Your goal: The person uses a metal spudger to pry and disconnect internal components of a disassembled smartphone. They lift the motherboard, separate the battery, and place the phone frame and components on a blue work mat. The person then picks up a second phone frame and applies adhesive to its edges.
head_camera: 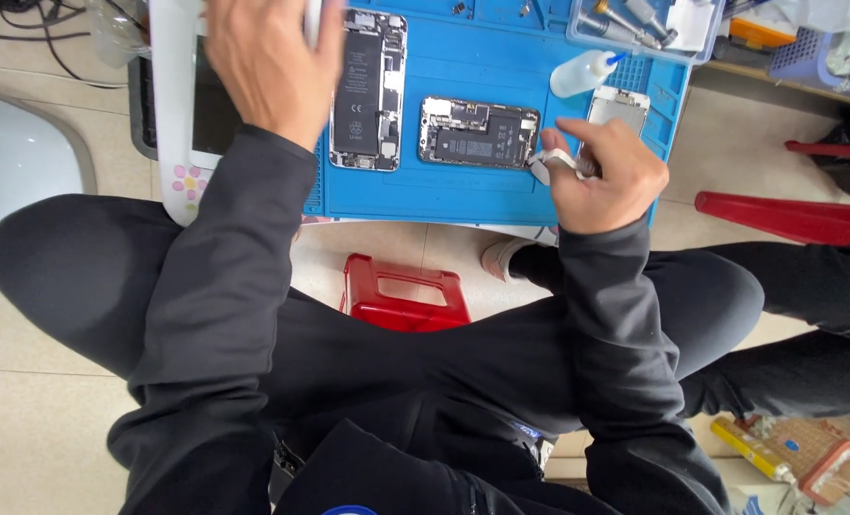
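Blue mat (463,195) edge: right hand (601,181) grips white tool (551,162); left hand (272,62) grips white panel (172,105).

I see a pale tiled floor (53,420), a red plastic stool (404,294) beneath me, and even daylight.

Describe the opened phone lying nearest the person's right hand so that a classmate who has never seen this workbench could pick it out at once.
Start at the blue work mat. Two opened phones lie on it, backs off, with dark batteries showing. The one meant is the opened phone lying crosswise in the mat's middle, just left of the right hand; its neighbour, the upright phone, stands lengthwise beside the left hand.
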